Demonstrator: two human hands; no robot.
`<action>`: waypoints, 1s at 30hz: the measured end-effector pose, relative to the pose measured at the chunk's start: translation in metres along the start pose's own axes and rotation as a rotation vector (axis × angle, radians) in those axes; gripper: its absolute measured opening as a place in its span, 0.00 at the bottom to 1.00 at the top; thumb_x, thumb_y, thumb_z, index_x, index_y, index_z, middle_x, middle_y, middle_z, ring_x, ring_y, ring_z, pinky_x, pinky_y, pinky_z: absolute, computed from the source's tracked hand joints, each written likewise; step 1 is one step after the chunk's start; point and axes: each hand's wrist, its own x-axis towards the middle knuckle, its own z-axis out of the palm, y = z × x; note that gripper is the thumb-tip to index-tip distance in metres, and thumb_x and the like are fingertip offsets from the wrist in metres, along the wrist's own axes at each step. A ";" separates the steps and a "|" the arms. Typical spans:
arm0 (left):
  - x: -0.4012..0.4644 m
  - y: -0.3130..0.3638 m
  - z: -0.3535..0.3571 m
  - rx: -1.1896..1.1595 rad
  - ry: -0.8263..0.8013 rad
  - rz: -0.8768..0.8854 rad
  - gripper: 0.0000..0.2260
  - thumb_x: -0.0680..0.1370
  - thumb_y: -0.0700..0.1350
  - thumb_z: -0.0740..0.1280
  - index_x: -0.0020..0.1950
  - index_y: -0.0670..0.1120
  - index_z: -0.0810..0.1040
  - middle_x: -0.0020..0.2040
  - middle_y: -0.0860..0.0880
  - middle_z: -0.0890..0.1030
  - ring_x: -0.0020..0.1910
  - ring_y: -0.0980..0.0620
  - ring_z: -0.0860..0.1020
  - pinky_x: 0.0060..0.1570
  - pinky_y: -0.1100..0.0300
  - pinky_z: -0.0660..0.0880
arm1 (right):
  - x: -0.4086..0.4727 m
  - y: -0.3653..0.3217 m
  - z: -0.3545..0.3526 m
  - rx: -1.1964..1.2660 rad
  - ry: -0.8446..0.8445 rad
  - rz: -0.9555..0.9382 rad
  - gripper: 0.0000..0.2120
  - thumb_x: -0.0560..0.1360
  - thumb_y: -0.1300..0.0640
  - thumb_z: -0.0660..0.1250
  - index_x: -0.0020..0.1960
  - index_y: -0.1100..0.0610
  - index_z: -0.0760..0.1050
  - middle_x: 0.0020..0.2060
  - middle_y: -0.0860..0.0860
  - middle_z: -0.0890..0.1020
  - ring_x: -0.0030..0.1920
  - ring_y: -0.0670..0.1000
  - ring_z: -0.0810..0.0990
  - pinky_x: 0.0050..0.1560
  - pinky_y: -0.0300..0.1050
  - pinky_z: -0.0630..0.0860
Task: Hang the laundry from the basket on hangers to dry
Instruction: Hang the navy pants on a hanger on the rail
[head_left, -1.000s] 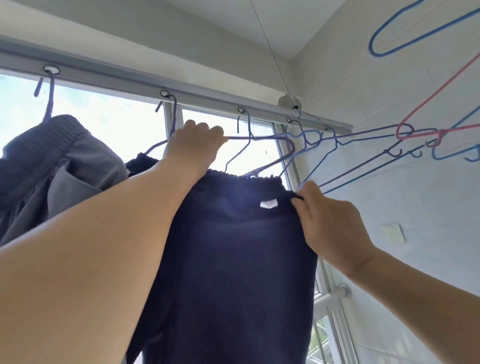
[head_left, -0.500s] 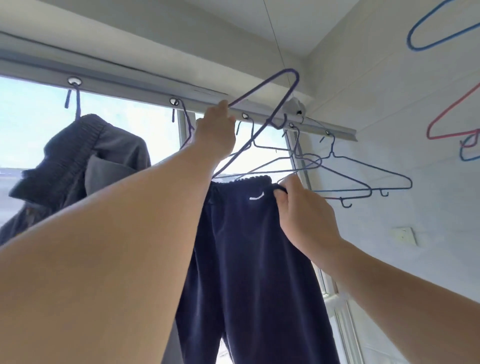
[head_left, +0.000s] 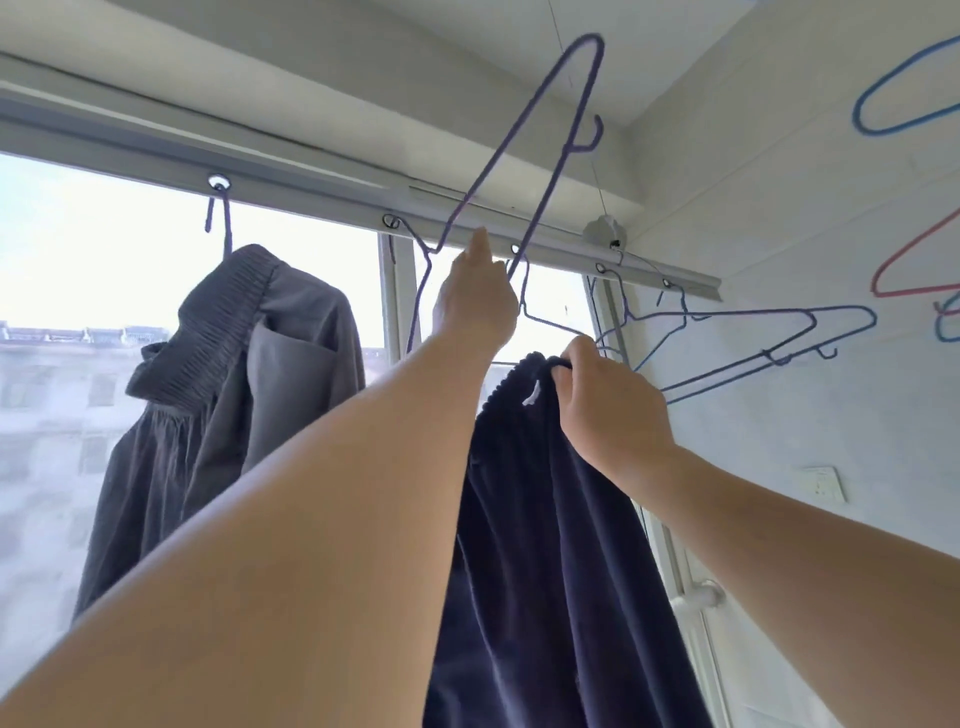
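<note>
- Head view: since a second ago the purple wire hanger (head_left: 524, 150) has swung from lying near level at the rail to standing steeply tilted, its rounded shoulder end now high by the ceiling and its small hook (head_left: 595, 137) out to the right.
- The left hand (head_left: 475, 306) is raised to just under the rail (head_left: 332, 195), fingers curled round the hanger's lower wires, one finger pointing up.
- The right hand (head_left: 613, 410) pinches the ribbed elastic waistband of the navy trousers (head_left: 545, 545), thumb and fingers folded over the edge; the trousers hang straight down from that grip, below and right of the hanger, not yet on it.
- The navy cloth looks soft and finely corded; a small white tag (head_left: 532, 397) sits at the waistband, with no writing to be read.
- At the rail's left part a grey garment (head_left: 218, 395) with a gathered elastic band hangs from a hook, smooth and matte.
- Toward the rail's right end, several thin empty hangers (head_left: 748, 332) in blue and purple wire hang bunched.
- More hangers, blue (head_left: 904, 98) and red (head_left: 914, 265), show along the right edge against the white wall, where a white switch plate (head_left: 825, 483) sits.
</note>
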 end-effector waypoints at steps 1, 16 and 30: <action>-0.009 -0.004 0.003 -0.055 0.032 -0.014 0.20 0.81 0.37 0.50 0.74 0.43 0.59 0.73 0.45 0.64 0.68 0.46 0.67 0.57 0.57 0.66 | -0.003 -0.001 0.000 -0.022 -0.023 0.001 0.09 0.81 0.52 0.50 0.52 0.57 0.65 0.33 0.49 0.74 0.36 0.55 0.74 0.38 0.47 0.68; -0.216 -0.081 0.059 -0.635 -0.504 -0.362 0.30 0.70 0.66 0.66 0.67 0.53 0.68 0.57 0.53 0.79 0.54 0.53 0.79 0.55 0.52 0.76 | -0.107 0.005 -0.018 -0.070 -0.112 0.036 0.11 0.81 0.53 0.55 0.57 0.57 0.70 0.39 0.46 0.73 0.38 0.49 0.71 0.38 0.41 0.62; -0.321 -0.072 0.044 -0.717 -0.949 -0.467 0.07 0.77 0.46 0.66 0.53 0.48 0.79 0.50 0.42 0.83 0.49 0.42 0.82 0.53 0.44 0.78 | -0.247 0.024 -0.082 0.497 -0.655 0.583 0.16 0.71 0.51 0.53 0.51 0.54 0.75 0.44 0.50 0.79 0.47 0.48 0.76 0.50 0.41 0.71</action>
